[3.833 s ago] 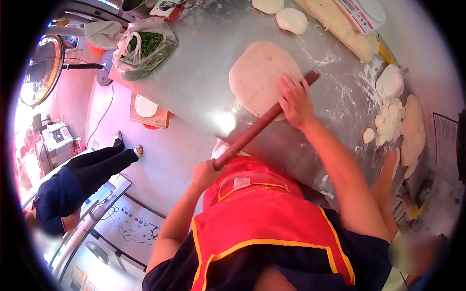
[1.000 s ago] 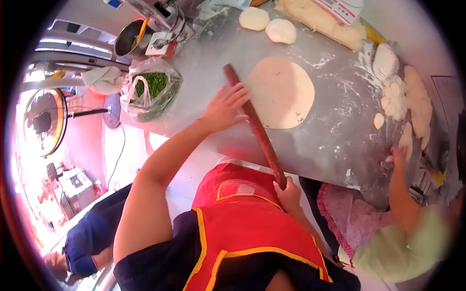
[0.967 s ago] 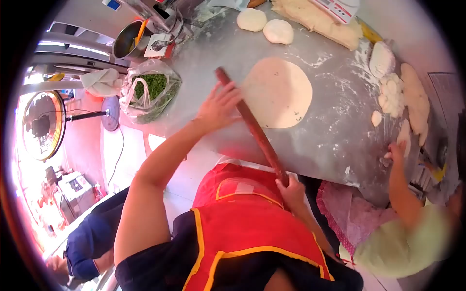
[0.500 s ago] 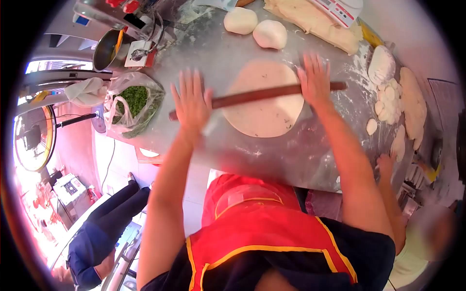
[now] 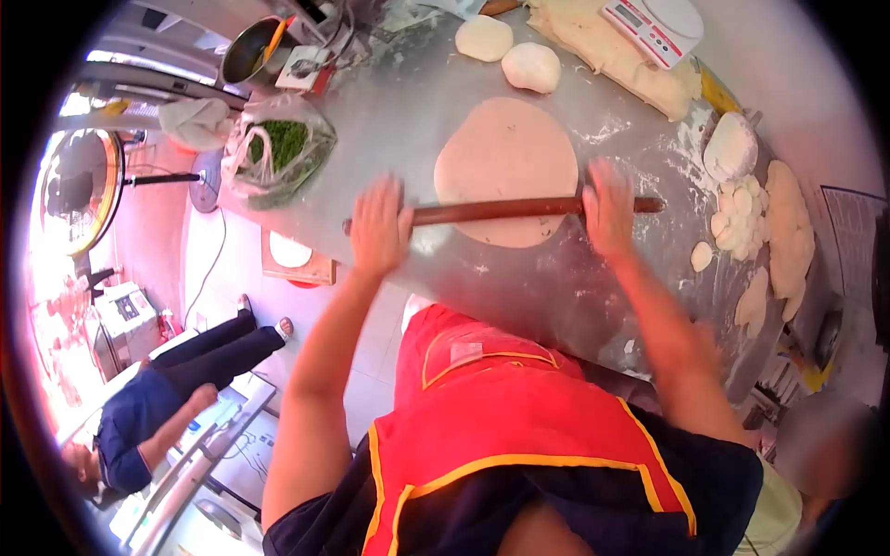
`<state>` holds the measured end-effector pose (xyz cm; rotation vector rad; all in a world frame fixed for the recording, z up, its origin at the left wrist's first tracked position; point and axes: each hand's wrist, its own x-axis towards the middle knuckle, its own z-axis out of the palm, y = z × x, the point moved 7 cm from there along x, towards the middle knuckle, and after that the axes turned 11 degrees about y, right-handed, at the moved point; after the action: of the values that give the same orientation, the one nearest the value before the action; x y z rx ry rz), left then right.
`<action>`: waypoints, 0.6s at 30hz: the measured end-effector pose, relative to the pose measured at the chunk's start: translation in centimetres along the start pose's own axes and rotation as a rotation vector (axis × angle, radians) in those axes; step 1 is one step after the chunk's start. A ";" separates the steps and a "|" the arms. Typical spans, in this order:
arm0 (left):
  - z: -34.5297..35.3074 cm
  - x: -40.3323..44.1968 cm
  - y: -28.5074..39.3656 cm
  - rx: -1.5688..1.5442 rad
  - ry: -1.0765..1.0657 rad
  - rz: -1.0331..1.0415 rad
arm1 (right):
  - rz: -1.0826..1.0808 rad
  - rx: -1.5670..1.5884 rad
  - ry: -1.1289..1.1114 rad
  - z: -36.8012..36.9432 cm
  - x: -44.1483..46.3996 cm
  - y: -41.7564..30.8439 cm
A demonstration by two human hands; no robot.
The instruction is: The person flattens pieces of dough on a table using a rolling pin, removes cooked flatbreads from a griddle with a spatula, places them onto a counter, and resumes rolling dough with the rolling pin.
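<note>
A floured metal tabletop (image 5: 385, 139) spreads across the view, and the person stands at its near side in a red apron (image 5: 514, 408) with yellow trim. Near the middle of it lies a flat, roughly round dough sheet (image 5: 505, 153), most of it showing beyond a dark wooden rolling pin (image 5: 501, 210). Half a second ago the pin crossed the sheet's middle at a slant; now it sits almost level over the part closest to the apron, leaving a strip of dough on the near side. It appears the rolling is now working that near portion. Both hands have come closer to the body with the pin: the left hand (image 5: 380, 227) and the right hand (image 5: 608, 213) lie over it, either side of the sheet, each grip loose, fingers reaching forward rather than wrapped, though motion blurs their tips. Beyond the sheet, two dough balls (image 5: 531, 69) sit side by side, apparently untouched. Smallest is a dough piece (image 5: 702, 257), well to the right.
</note>
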<state>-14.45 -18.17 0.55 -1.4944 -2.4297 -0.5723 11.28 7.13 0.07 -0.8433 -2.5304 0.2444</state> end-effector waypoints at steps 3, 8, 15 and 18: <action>0.7 -1.6 -0.4 -0.047 -0.041 -0.036 | -0.032 -0.114 0.042 0.5 -2.0 -0.4; 3.2 -12.0 0.7 -0.140 0.135 -0.043 | -0.121 -0.090 -0.060 -0.8 -5.1 -2.1; -6.1 -17.4 -2.4 -0.162 -0.070 -0.606 | 0.401 0.051 0.106 -0.7 -4.2 5.2; -7.5 -17.0 -5.2 -0.080 0.052 -0.667 | 0.819 0.488 0.017 5.4 -3.2 7.0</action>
<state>-11.43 -37.17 -0.41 -0.6395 -2.8665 -0.8175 14.61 10.63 -7.98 -1.5844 -1.8349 1.0433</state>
